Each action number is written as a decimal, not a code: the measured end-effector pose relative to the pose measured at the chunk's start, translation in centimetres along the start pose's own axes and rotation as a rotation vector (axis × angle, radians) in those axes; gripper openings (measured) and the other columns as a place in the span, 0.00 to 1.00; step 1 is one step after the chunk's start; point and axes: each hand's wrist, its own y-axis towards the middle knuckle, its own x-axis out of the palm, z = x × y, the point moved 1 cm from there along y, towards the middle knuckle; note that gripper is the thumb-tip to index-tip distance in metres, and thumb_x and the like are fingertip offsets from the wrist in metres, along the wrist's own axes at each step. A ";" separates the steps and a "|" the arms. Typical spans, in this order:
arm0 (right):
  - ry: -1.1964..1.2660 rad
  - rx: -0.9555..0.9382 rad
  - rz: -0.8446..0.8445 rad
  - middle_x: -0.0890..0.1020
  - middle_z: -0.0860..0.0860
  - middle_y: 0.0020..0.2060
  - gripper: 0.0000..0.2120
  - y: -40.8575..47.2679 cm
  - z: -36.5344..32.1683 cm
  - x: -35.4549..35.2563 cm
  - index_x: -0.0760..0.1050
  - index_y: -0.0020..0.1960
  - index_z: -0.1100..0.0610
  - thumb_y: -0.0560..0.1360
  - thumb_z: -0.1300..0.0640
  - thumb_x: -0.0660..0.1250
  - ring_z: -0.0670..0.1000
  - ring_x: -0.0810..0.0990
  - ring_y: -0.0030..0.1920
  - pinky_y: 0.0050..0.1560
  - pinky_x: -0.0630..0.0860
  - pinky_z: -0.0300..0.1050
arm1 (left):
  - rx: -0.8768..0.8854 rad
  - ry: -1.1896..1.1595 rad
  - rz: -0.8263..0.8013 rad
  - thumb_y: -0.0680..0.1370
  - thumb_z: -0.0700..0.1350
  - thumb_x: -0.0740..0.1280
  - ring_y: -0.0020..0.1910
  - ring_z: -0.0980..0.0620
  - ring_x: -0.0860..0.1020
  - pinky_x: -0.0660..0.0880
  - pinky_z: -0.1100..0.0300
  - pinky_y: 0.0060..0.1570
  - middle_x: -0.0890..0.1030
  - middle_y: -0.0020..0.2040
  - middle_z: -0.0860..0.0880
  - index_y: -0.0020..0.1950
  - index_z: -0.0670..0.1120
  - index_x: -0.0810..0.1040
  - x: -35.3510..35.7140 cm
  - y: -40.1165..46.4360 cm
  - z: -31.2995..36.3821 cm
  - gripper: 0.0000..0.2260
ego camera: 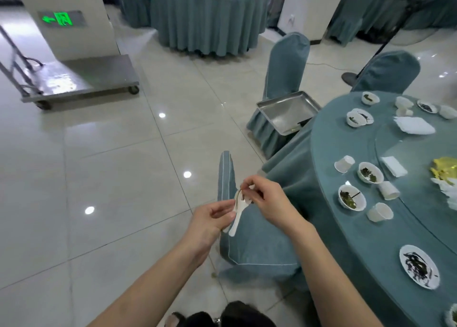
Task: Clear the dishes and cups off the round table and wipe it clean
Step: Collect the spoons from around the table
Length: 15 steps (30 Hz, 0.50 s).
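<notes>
Far left of the round surface, beyond the floor tiles: steel trolley by a pillar with a green exit sign. Further back, another draped table with clutter on top.

Left of the surface, over the floor: left hand, fingers curled, thumb and fingertips pinching a white spoon by its handle, bowl end up. Right hand just right of it, fingertips pinching at the spoon's bowl end; both hands meeting on the spoon, above a covered chair pulled close to the surface's left edge.

Behind that chair, at the surface's upper-left edge: metal tray resting on a second covered chair; a few small bits inside, too blurred to identify.

On the surface, still uncleared: small bowls with green and dark scraps along the near rim, white cups tipped on their sides between them, a dirty plate at the lower right edge, folded white napkins toward the middle, yellow item at the right border on the glass turntable.
</notes>
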 end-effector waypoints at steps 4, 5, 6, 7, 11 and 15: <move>-0.030 0.015 -0.041 0.82 0.43 0.47 0.06 3.2 -2.1 3.5 0.77 0.51 0.45 0.81 0.56 0.68 0.45 0.81 0.46 0.50 0.78 0.44 | -0.007 -0.029 0.040 0.79 0.37 0.72 0.57 0.52 0.84 0.79 0.59 0.59 0.87 0.54 0.48 0.63 0.44 0.83 -4.7 0.3 1.2 0.13; -0.030 0.007 -0.045 0.82 0.42 0.46 0.06 4.0 -2.5 4.2 0.77 0.52 0.44 0.81 0.56 0.69 0.45 0.81 0.45 0.50 0.79 0.44 | -0.005 -0.028 0.046 0.79 0.38 0.72 0.56 0.52 0.84 0.79 0.58 0.59 0.87 0.54 0.49 0.62 0.45 0.84 -5.8 0.5 1.6 0.12; -0.029 -0.002 -0.042 0.82 0.41 0.46 0.06 4.9 -2.8 4.9 0.77 0.52 0.45 0.80 0.56 0.69 0.46 0.81 0.44 0.49 0.79 0.43 | -0.002 -0.029 0.051 0.79 0.39 0.72 0.56 0.52 0.84 0.79 0.58 0.58 0.87 0.53 0.48 0.62 0.46 0.84 -6.8 0.7 2.1 0.12; -0.029 -0.013 -0.033 0.82 0.40 0.45 0.06 5.8 -3.2 5.6 0.78 0.52 0.46 0.80 0.57 0.70 0.46 0.82 0.44 0.49 0.79 0.42 | 0.003 -0.032 0.058 0.79 0.39 0.72 0.55 0.52 0.85 0.79 0.58 0.57 0.87 0.53 0.48 0.62 0.46 0.84 -7.7 1.0 2.6 0.11; -0.021 -0.012 -0.039 0.83 0.40 0.46 0.05 10.9 -4.1 8.5 0.80 0.54 0.51 0.79 0.59 0.70 0.45 0.82 0.44 0.48 0.79 0.41 | 0.013 -0.030 0.102 0.80 0.39 0.71 0.50 0.54 0.85 0.79 0.64 0.50 0.88 0.51 0.48 0.58 0.47 0.85 -11.4 3.1 5.0 0.09; -0.021 -0.047 -0.056 0.83 0.43 0.47 0.06 17.4 -4.2 11.5 0.81 0.54 0.51 0.80 0.60 0.69 0.43 0.82 0.44 0.50 0.78 0.39 | -0.017 0.022 0.151 0.77 0.44 0.75 0.52 0.54 0.85 0.78 0.58 0.55 0.88 0.51 0.50 0.58 0.48 0.86 -15.6 7.4 7.7 0.10</move>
